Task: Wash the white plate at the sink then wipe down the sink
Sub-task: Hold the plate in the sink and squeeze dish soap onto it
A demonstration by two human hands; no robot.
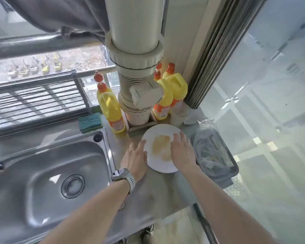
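Note:
A white plate (158,136) smeared with yellowish residue lies on the steel counter to the right of the sink (48,175). My left hand (134,159), with a watch on the wrist, touches the plate's left rim with straight fingers. My right hand (182,152) lies on the plate's right side, fingers stretched over the rim. Whether either thumb hooks under the plate is hidden. The sink basin holds nothing, and its drain (72,186) shows in the middle. A green and blue sponge (90,122) rests on the ledge behind the sink.
Yellow detergent bottles (111,111) stand around a wide white pipe (136,67) behind the plate. A dark basket with plastic bags (217,154) sits right of the plate. A wire dish rack (35,101) is at the back left. Glass panels close the right side.

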